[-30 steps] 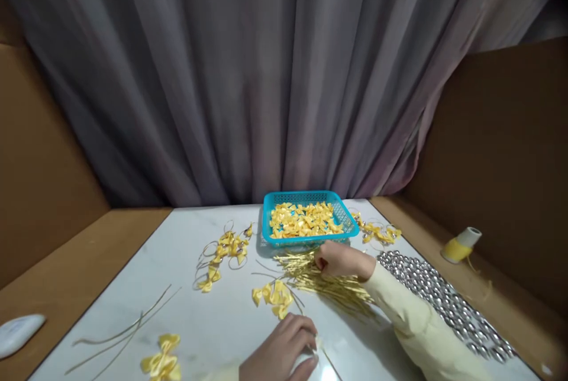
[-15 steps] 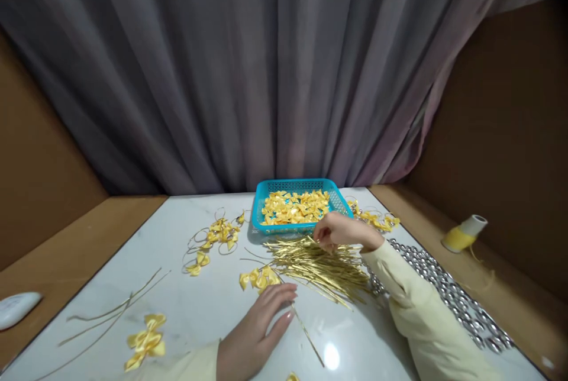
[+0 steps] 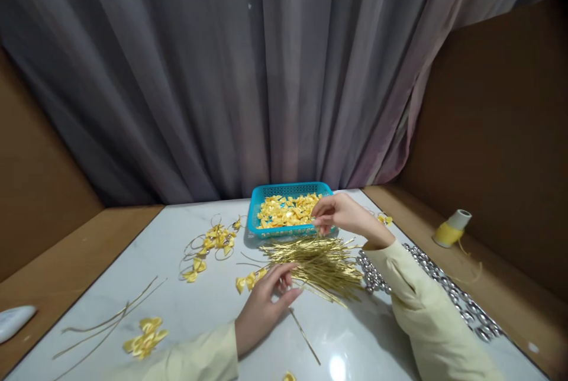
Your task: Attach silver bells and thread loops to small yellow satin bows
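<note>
My left hand (image 3: 266, 304) is low over the table, fingers curved and thumb apart, with nothing visible between them. Beside its fingertips lie yellow ribbon bows (image 3: 247, 280), and a single gold tie (image 3: 305, 335) runs out from beneath its thumb. My right hand (image 3: 344, 218) hangs over the front right corner of a blue basket (image 3: 254, 209), fingers bent down in a pinch; what they hold, if anything, is too small to make out. Many yellow bows (image 3: 284, 210) fill the basket. A pile of gold twist ties (image 3: 323, 265) spreads between both hands.
Shiny silver beads (image 3: 452, 289) cover the right side of the table. Bows with looped ties (image 3: 217, 239) lie left of the basket, and more bows (image 3: 145, 338) with loose ties (image 3: 110, 319) sit near left. A yellow thread spool (image 3: 451, 229) stands on the right ledge.
My right hand has risen from the gold ties to the basket's front right corner. My left hand has shifted slightly and lifted, its fingers now more curled. The view has turned a little.
</note>
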Demonstrator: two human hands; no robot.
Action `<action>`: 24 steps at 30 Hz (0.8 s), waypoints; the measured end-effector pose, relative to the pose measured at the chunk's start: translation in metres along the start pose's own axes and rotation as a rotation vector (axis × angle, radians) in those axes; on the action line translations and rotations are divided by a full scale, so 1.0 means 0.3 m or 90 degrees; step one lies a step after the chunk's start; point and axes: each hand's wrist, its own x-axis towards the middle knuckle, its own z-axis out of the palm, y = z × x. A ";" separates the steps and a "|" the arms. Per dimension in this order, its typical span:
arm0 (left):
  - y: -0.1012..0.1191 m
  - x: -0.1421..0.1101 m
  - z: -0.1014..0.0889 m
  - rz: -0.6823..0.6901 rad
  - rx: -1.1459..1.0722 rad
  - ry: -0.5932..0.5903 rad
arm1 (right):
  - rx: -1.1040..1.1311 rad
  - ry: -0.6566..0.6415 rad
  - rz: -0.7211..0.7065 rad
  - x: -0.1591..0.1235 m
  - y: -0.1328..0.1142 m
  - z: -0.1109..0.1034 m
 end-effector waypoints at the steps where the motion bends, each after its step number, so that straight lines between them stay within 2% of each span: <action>1: -0.001 0.007 0.002 -0.021 -0.037 0.001 | 0.032 -0.007 -0.001 -0.002 -0.009 0.014; 6: -0.005 0.018 0.002 -0.128 -0.288 -0.041 | 0.181 -0.041 0.024 0.021 0.012 0.112; 9: -0.001 0.017 -0.005 -0.180 -0.344 -0.062 | 0.247 -0.034 0.051 0.051 0.066 0.154; 13: 0.004 0.019 -0.014 -0.210 -0.404 -0.078 | 0.325 -0.029 0.080 0.074 0.130 0.153; 15: 0.002 0.020 -0.020 -0.218 -0.455 -0.091 | 0.354 -0.073 0.104 0.068 0.146 0.145; 18: -0.009 0.018 -0.029 -0.229 -0.542 -0.126 | 0.376 -0.186 0.157 0.035 0.154 0.146; 21: -0.026 0.015 -0.036 -0.244 -0.620 -0.169 | 0.392 -0.265 0.190 -0.013 0.159 0.176; 24: -0.033 0.014 -0.035 -0.246 -0.687 -0.179 | 0.449 -0.300 0.172 -0.054 0.176 0.227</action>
